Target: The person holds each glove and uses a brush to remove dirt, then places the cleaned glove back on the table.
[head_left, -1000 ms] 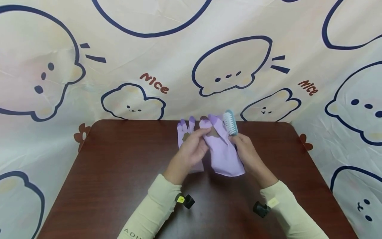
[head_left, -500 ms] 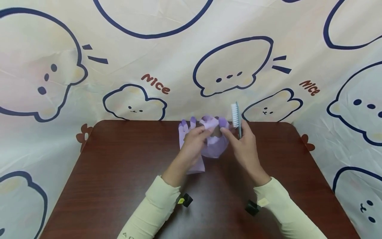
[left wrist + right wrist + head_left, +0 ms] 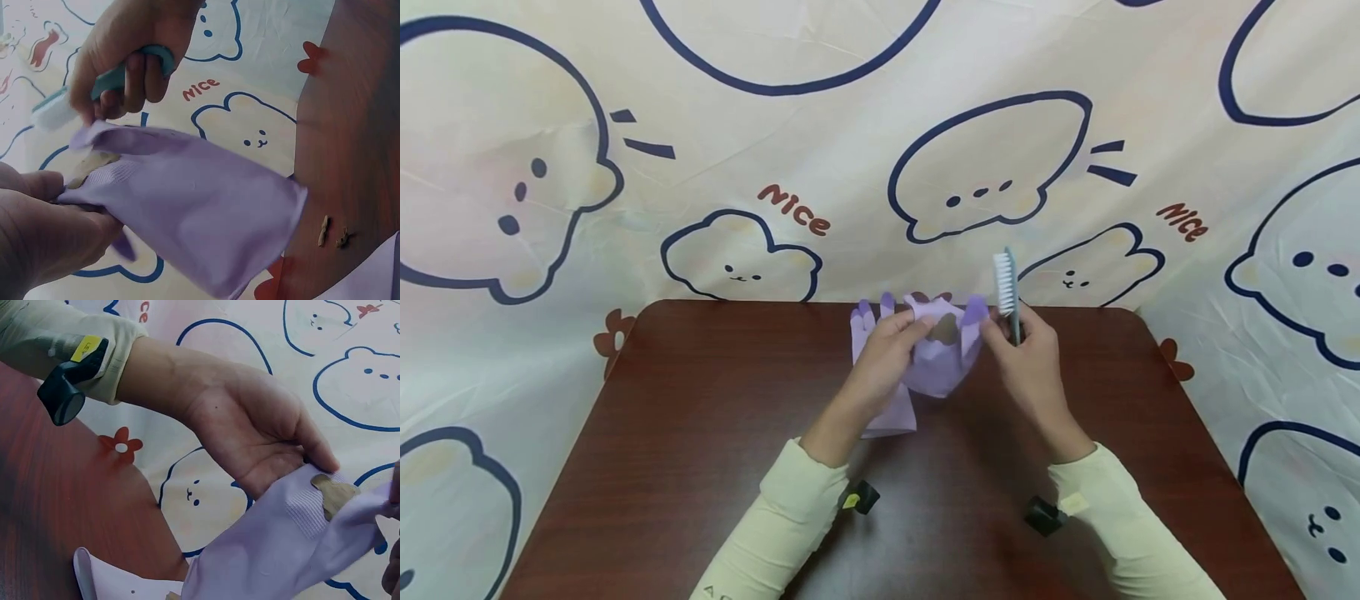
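A purple rubber glove (image 3: 936, 379) with darker fingertips is held up between both hands over the table's far part. My left hand (image 3: 880, 358) pinches its left side between thumb and fingers. My right hand (image 3: 1033, 367) pinches a fingertip of the glove on the other side and also grips a blue brush (image 3: 1006, 287), its white bristles facing left. In the left wrist view the brush's handle (image 3: 112, 81) runs through the curled right fingers. A brown patch (image 3: 337, 497) shows on the glove's palm, beside a ribbed area. The cuff hangs down.
A second purple glove (image 3: 891, 417) lies on the dark wooden table (image 3: 715, 400), partly behind my left hand. Small brown bits (image 3: 323, 231) lie on the table near it. A printed cloth (image 3: 850, 150) rises behind the table's far edge.
The brush has moved from against the glove to upright on its right. My right hand has shifted to the glove's fingertip and drawn it rightward. The glove's cuff has swung away from me.
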{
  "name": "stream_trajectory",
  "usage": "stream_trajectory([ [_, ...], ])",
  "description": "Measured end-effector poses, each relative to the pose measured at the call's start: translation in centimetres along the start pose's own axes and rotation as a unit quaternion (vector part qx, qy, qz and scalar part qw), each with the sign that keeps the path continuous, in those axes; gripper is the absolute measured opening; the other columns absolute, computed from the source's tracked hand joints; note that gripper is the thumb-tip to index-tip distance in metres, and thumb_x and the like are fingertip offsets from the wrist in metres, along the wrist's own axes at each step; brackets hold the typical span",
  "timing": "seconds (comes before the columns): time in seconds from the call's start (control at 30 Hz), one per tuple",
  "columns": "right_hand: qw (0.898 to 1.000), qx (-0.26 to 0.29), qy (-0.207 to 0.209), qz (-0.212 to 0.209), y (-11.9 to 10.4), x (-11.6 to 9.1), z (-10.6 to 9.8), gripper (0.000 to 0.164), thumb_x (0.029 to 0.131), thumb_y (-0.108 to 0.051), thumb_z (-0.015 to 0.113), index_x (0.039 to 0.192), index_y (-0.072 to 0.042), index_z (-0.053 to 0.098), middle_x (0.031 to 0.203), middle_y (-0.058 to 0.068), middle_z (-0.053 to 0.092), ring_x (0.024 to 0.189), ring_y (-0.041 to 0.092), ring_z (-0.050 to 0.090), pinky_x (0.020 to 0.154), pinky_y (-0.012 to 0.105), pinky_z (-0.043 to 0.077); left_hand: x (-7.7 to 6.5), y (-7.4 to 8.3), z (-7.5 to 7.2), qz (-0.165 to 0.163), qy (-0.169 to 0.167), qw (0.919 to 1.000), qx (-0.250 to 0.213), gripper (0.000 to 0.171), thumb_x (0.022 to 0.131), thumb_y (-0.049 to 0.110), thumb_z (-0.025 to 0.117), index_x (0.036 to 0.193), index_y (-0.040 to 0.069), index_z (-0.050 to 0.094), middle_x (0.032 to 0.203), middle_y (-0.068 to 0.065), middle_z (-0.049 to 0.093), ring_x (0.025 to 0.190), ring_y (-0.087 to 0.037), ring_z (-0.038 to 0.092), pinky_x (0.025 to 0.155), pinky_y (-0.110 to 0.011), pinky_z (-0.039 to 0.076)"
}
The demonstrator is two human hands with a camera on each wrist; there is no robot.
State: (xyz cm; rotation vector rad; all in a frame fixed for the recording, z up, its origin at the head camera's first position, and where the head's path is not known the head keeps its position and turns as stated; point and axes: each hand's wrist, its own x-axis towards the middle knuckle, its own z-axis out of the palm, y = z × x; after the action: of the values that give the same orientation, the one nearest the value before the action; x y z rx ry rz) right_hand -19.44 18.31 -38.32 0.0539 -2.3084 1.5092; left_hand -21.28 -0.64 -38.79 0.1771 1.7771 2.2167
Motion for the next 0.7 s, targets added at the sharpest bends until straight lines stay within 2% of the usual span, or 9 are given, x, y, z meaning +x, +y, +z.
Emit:
stream_trajectory([
  [0.17,0.994,0.096,0.011,0.05,-0.1,0.2,-0.7,0.013,0.101,-0.008,0.05,0.098,-0.002,0.062,0.068,-0.004,0.043,0.058,0.007,0.035,0.049,0.025,0.029,0.1,-0.1,-0.4,-0.005,-0.009,0.9991,-0.042,0.028,0.108,0.019,0.047,0.113,0.0,0.067,0.102,-0.001,0.063,0.099,-0.014,0.059,0.085,-0.027,0.051],
  [0.3,0.982,0.171,0.017,0.077,-0.5,0.3,-1.0,0.014,0.104,-0.011,0.047,0.097,-0.005,0.057,0.062,-0.003,0.037,0.048,0.007,0.032,0.042,0.025,0.024,0.1,0.1,-0.6,-0.016,-0.008,0.9996,-0.02,0.035,0.109,0.024,0.044,0.124,0.004,0.069,0.114,-0.003,0.066,0.111,-0.017,0.059,0.097,-0.033,0.048],
  [0.4,0.977,0.197,0.031,0.075,-0.9,0.2,-0.9,0.016,0.106,-0.015,0.046,0.096,-0.007,0.056,0.064,-0.003,0.039,0.049,0.007,0.032,0.042,0.023,0.025,0.1,0.2,-0.7,-0.02,0.002,0.9998,0.0,0.037,0.109,0.026,0.043,0.124,0.005,0.07,0.12,-0.007,0.067,0.117,-0.02,0.057,0.104,-0.041,0.044],
  [0.47,0.982,0.175,0.039,0.057,-1.2,-0.1,-0.8,0.02,0.108,-0.018,0.044,0.098,-0.007,0.058,0.071,-0.003,0.043,0.055,0.006,0.037,0.046,0.02,0.028,0.1,0.3,-0.7,-0.022,0.007,0.9997,0.007,0.037,0.109,0.028,0.044,0.124,0.007,0.07,0.123,-0.007,0.066,0.119,-0.021,0.056,0.106,-0.044,0.041],
  [0.57,0.996,0.076,0.046,0.014,-1.7,-0.8,-0.6,0.026,0.109,-0.021,0.043,0.104,-0.004,0.061,0.078,0.0,0.044,0.065,0.011,0.039,0.055,0.022,0.033,0.1,0.2,-0.7,-0.016,0.015,0.9998,-0.001,0.036,0.109,0.028,0.044,0.121,0.008,0.071,0.12,-0.003,0.067,0.117,-0.018,0.057,0.103,-0.041,0.043],
  [0.63,0.999,0.009,0.044,-0.02,-2.0,-1.3,-0.5,0.028,0.109,-0.021,0.042,0.107,-0.002,0.062,0.078,0.003,0.043,0.066,0.014,0.038,0.057,0.026,0.033,0.2,0.1,-0.6,-0.005,0.023,0.9996,-0.018,0.034,0.109,0.027,0.044,0.11,0.006,0.07,0.107,-0.001,0.067,0.105,-0.015,0.058,0.093,-0.034,0.045],
  [0.7,0.998,-0.036,0.031,-0.046,-2.3,-1.7,-0.4,0.028,0.109,-0.02,0.043,0.11,-0.002,0.064,0.076,0.004,0.044,0.064,0.016,0.037,0.056,0.029,0.032,0.2,0.0,-0.4,0.008,0.031,0.9986,-0.042,0.032,0.109,0.024,0.043,0.099,0.004,0.067,0.094,0.0,0.063,0.091,-0.012,0.057,0.083,-0.028,0.046],
])
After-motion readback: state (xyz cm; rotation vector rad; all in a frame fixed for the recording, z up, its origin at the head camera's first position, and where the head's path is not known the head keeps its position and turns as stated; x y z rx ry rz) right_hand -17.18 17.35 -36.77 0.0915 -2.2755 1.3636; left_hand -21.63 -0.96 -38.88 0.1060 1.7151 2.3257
